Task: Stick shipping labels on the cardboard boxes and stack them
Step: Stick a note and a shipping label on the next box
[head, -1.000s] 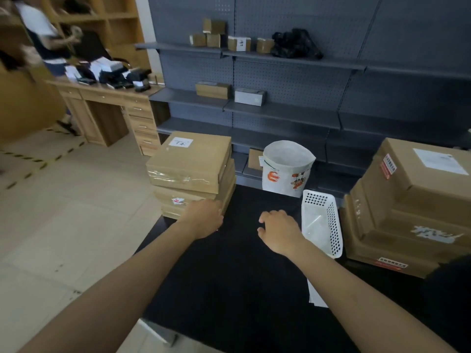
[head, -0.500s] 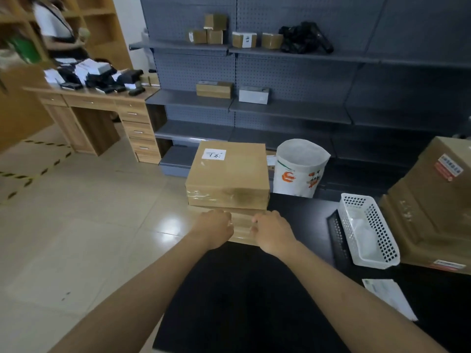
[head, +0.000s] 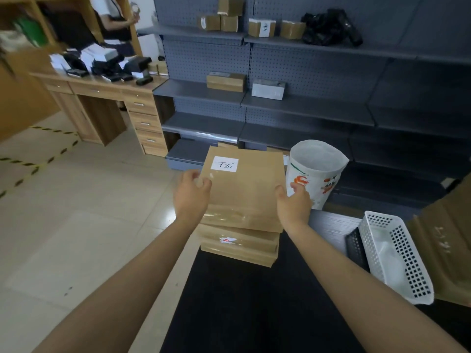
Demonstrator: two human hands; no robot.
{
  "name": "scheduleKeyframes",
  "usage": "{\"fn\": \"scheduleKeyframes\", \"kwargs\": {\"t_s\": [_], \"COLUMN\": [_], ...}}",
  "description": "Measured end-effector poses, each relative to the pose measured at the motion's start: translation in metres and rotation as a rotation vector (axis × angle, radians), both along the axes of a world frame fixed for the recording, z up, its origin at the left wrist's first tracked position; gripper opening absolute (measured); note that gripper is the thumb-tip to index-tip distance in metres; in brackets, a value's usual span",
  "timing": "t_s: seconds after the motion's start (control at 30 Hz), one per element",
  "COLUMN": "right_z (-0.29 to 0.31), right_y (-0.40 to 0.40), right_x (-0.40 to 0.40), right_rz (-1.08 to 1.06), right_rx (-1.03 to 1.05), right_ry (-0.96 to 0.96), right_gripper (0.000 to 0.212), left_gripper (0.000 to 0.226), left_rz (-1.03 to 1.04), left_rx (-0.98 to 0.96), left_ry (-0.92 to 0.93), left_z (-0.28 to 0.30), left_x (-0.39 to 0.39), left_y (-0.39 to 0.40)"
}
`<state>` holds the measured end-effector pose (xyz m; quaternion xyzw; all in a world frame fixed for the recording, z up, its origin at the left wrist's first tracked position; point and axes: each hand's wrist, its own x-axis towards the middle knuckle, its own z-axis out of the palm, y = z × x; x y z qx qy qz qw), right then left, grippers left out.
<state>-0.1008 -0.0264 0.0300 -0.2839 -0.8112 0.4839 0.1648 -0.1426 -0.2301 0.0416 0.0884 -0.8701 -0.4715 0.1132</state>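
Black table [head: 254, 301] carried the stack of boxes [head: 239, 247] at its far left edge. I had the top box [head: 248, 192] gripped, left hand [head: 191, 193] curled on its left side, right hand [head: 293, 202] on its right. Its small white label [head: 225, 164] sat far-left. Risk: a crooked lift could drag the lower boxes off that edge.

Bare arms, bare hands

The left hand [head: 191, 194] and right hand [head: 293, 203] wear nothing: no sleeves, gloves, rings or watch.
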Motion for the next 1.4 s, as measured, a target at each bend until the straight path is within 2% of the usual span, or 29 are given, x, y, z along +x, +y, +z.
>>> {"fn": "scheduleKeyframes", "kwargs": {"t_s": [0.1, 0.2, 0.3, 0.5, 0.67, 0.83, 1.13, 1.4], "right_z": [-0.016, -0.031, -0.035, -0.042, -0.039, -0.036, -0.028, -0.02], "right_y": [0.002, -0.001, -0.001, -0.003, -0.002, 0.004, 0.079, 0.18], "right_x": [-0.026, -0.038, -0.043, -0.051, -0.047, -0.04, 0.047, 0.158], "right_rz": [-0.041, -0.055, -0.072, -0.143, -0.137, -0.123, -0.244, -0.274], "right_rx": [-0.046, -0.059, 0.064, 0.226, 0.219, 0.026, -0.173, -0.153], "right_ry": [-0.112, -0.179, -0.21, -0.278, -0.271, -0.231, -0.128, -0.12], "right_gripper": [0.056, 0.05, 0.041, 0.051, 0.049, 0.047, 0.041, 0.039], "left_gripper": [0.05, 0.048, 0.037, 0.04, 0.046, 0.047, 0.049, 0.037], "left_rz": [0.029, -0.064, -0.096, -0.071, -0.053, -0.07, -0.203, -0.266], "left_rx": [0.124, 0.182, 0.168, 0.134, 0.126, 0.155, 0.093, 0.138], "left_ry": [-0.158, -0.255, -0.218, -0.193, -0.187, -0.185, -0.141, -0.105], "left_z": [-0.017, -0.033, -0.042, -0.052, -0.056, -0.054, -0.043, -0.036], "left_x": [-0.031, -0.046, -0.052, -0.06, -0.06, -0.055, 0.019, 0.114], "left_y": [-0.013, -0.011, -0.002, 0.0, 0.0, 0.003, 0.073, 0.183]}}
